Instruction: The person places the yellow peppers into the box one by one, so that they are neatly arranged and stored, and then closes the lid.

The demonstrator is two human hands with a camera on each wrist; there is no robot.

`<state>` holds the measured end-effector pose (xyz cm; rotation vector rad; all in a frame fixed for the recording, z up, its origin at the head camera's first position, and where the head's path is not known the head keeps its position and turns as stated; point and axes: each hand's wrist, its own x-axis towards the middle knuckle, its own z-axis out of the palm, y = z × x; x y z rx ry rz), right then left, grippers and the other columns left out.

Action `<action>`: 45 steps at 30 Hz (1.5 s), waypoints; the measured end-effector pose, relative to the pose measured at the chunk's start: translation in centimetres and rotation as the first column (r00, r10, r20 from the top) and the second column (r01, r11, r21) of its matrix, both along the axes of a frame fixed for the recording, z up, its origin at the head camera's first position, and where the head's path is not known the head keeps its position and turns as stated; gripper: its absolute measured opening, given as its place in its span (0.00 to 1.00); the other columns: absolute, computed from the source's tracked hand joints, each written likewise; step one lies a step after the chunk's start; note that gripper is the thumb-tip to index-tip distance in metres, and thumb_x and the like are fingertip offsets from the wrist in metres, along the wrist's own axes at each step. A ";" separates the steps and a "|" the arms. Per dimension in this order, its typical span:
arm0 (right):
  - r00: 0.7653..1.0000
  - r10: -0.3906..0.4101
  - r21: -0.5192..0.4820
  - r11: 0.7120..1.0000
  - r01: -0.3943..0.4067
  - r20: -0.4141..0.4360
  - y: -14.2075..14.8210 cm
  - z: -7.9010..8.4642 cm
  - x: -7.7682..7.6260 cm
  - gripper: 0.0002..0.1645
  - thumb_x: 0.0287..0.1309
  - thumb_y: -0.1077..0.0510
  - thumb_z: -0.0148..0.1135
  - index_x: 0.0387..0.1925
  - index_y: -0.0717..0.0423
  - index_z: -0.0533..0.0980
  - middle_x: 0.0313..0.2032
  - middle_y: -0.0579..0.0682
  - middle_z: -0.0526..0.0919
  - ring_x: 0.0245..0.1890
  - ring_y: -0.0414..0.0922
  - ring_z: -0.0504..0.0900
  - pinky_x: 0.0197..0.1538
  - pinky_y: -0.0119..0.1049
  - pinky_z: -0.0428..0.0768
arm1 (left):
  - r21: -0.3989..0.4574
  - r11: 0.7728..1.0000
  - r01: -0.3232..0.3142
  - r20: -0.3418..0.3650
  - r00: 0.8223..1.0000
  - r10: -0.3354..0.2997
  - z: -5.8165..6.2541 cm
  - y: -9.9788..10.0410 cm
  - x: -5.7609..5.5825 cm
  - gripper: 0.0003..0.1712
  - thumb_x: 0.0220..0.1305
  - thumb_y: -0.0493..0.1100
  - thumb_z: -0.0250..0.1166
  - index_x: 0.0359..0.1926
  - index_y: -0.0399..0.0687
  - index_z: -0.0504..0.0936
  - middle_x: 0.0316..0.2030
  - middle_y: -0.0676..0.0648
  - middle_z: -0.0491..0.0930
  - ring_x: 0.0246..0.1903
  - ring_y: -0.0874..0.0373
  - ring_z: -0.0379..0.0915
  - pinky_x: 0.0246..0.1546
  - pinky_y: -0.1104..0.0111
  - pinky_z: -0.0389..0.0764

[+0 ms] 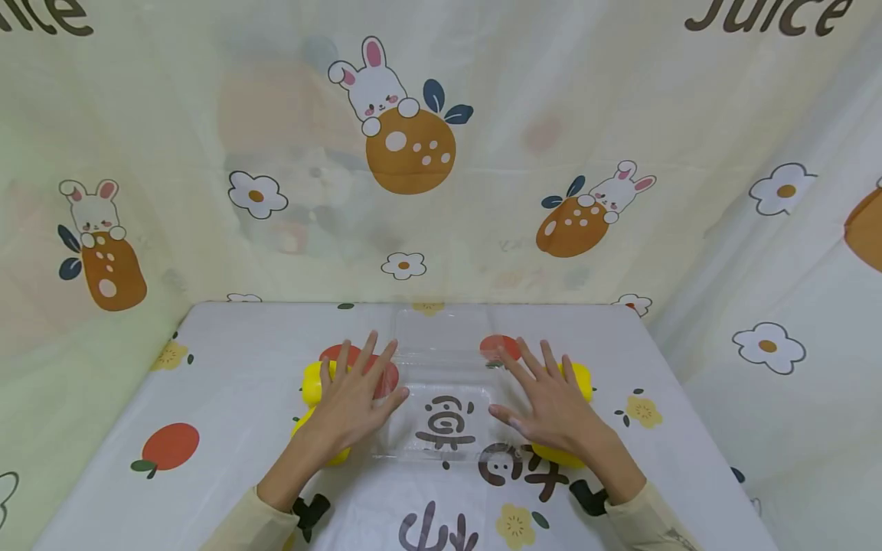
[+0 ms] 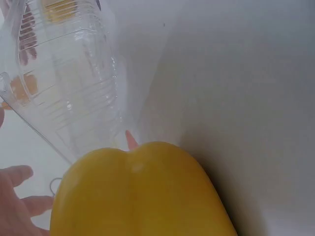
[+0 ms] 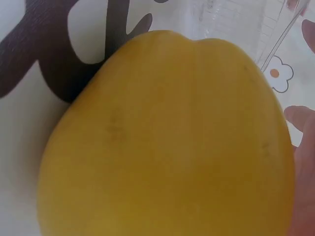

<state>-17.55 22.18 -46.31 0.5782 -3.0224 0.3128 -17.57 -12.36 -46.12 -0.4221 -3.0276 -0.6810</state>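
- Both hands are held with fingers spread and nothing gripped; the left hand (image 1: 354, 404) is placed over the left yellow objects (image 1: 312, 384), the right hand (image 1: 556, 411) over the right yellow objects (image 1: 582, 380); whether they are touched cannot be told.
- The clear container (image 1: 383, 432) is set on the counter (image 1: 234, 383) between the hands, its rear panel (image 1: 441, 333), apparently a lid, laid away from the person; since it is see-through, its edges could be misjudged and its rim bumped by an inward-moving hand.
- The light-looking plastic could be slid or tipped if one wall were pushed alone.
- The yellow objects are rounded and lobed; they could be rolled away if brushed by a palm or pinched off-centre.
- Part of each yellow group is hidden beneath hand and forearm; an unseen piece could be nudged by the black wrist pieces (image 1: 312, 514), which are carried low.
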 end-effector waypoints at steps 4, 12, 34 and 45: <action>1.000 -0.002 0.003 1.000 0.002 -0.004 0.4 0.2 0.1 0.56 0.65 0.22 0.56 0.85 0.39 0.53 0.86 0.57 0.47 0.84 0.73 0.45 0.78 0.80 0.47 | 0.011 1.000 0.005 0.022 1.000 -0.005 0.1 0.0 0.0 0.48 0.72 0.73 0.55 0.85 0.69 0.51 0.87 0.47 0.40 0.84 0.27 0.32 0.74 0.19 0.40; 1.000 -0.010 0.009 1.000 0.010 0.014 1.2 0.4 0.2 0.57 0.66 0.21 0.54 0.85 0.42 0.52 0.86 0.57 0.46 0.84 0.72 0.42 0.79 0.79 0.47 | 0.040 0.999 -0.004 0.031 1.000 0.003 0.5 -0.2 0.1 0.48 0.71 0.71 0.57 0.85 0.71 0.51 0.87 0.48 0.40 0.84 0.29 0.34 0.74 0.20 0.42; 0.997 -0.049 -0.041 0.998 0.051 0.059 3.7 1.9 1.4 0.59 0.62 0.26 0.64 0.86 0.38 0.51 0.85 0.60 0.50 0.81 0.75 0.51 0.77 0.78 0.54 | 0.324 0.946 -0.004 0.090 0.996 -0.027 1.2 -0.2 0.1 0.42 0.74 0.54 0.65 0.83 0.56 0.61 0.83 0.42 0.57 0.82 0.37 0.54 0.75 0.32 0.65; 0.998 -0.053 -0.046 0.997 0.054 0.027 4.6 2.6 2.2 0.60 0.60 0.27 0.66 0.85 0.43 0.54 0.83 0.63 0.56 0.78 0.75 0.60 0.73 0.77 0.65 | 0.470 0.882 -0.023 0.095 0.995 -0.024 1.1 0.0 0.1 0.33 0.76 0.49 0.64 0.78 0.51 0.69 0.77 0.42 0.68 0.77 0.40 0.65 0.74 0.40 0.71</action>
